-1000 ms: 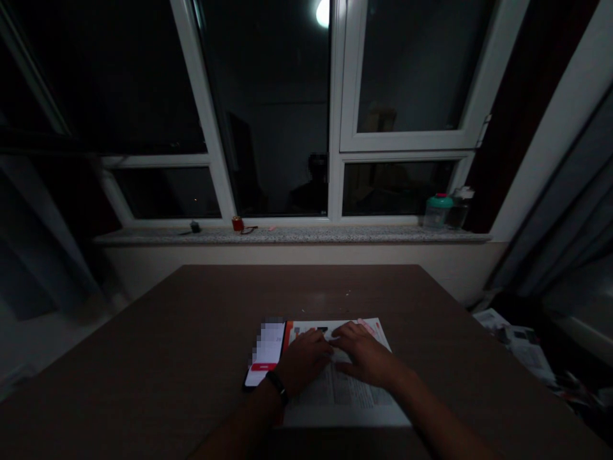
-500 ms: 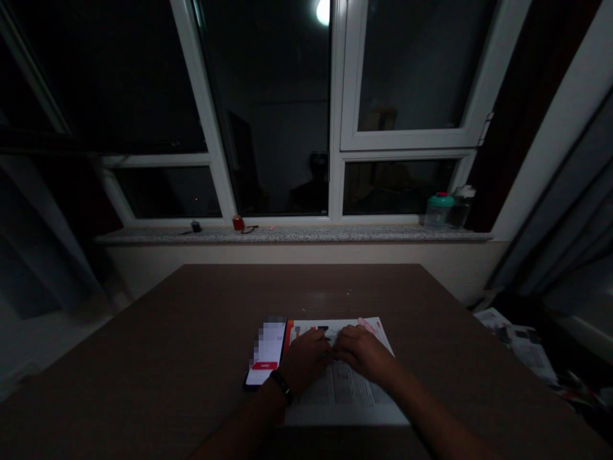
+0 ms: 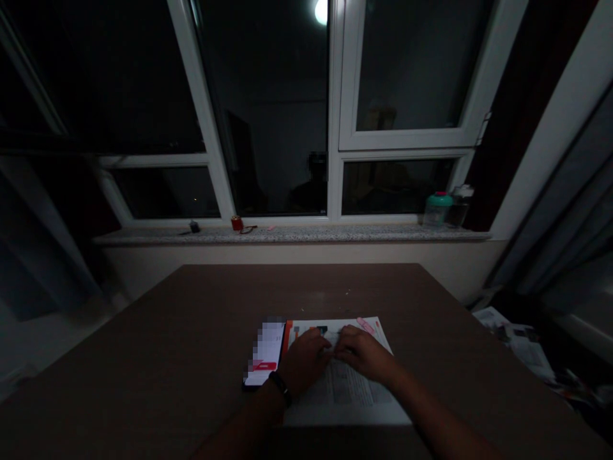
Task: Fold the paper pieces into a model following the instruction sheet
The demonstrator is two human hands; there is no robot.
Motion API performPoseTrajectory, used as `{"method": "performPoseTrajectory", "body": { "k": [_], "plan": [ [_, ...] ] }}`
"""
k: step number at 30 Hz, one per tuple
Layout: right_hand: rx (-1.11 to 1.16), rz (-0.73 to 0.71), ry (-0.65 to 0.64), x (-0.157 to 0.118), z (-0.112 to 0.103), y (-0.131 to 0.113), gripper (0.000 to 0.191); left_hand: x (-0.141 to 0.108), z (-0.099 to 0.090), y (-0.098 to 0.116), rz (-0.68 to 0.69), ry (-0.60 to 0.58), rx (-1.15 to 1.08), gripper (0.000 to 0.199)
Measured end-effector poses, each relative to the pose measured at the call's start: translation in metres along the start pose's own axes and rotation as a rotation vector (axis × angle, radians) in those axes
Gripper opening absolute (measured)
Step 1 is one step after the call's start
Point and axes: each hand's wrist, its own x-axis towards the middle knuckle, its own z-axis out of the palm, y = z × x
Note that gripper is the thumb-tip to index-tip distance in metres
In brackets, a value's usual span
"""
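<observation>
My left hand [image 3: 306, 359], with a dark band at the wrist, is over the printed booklet [image 3: 349, 402], its fingers curled and closed. Beside it, my right hand [image 3: 363, 351] is bent inward, fingertips pinched close to those of the left. A small whitish piece [image 3: 331, 338] shows between the two hands; dim light and the fingers hide what it is. Above my right hand, a pink item [image 3: 366, 326] lies on the booklet's upper right part. To the left of the booklet is a phone [image 3: 266, 358] with a lit screen.
The brown table [image 3: 191, 358] reaches toward a stone windowsill [image 3: 306, 234]. On the sill stand a green-lidded bottle [image 3: 438, 209], a clear bottle [image 3: 460, 207], a small red jar [image 3: 237, 223] and a dark little bottle [image 3: 194, 227]. Papers [image 3: 520, 345] lie off to the right.
The fingers of my right hand have shifted slightly, with a little more gap between the hands and more of the pink item showing. The booklet and phone stay in place.
</observation>
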Motion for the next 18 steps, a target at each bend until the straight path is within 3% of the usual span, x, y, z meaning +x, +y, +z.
{"method": "performPoseTrajectory", "body": {
  "k": [11, 18],
  "plan": [
    [0.026, 0.081, 0.036, 0.001, -0.001, -0.007, 0.015, 0.002, 0.0, -0.005, 0.011, 0.006, -0.069, 0.009],
    [-0.022, 0.17, 0.085, 0.003, 0.003, -0.012, 0.01, 0.008, -0.003, 0.001, -0.08, -0.021, -0.061, 0.013]
  ]
}}
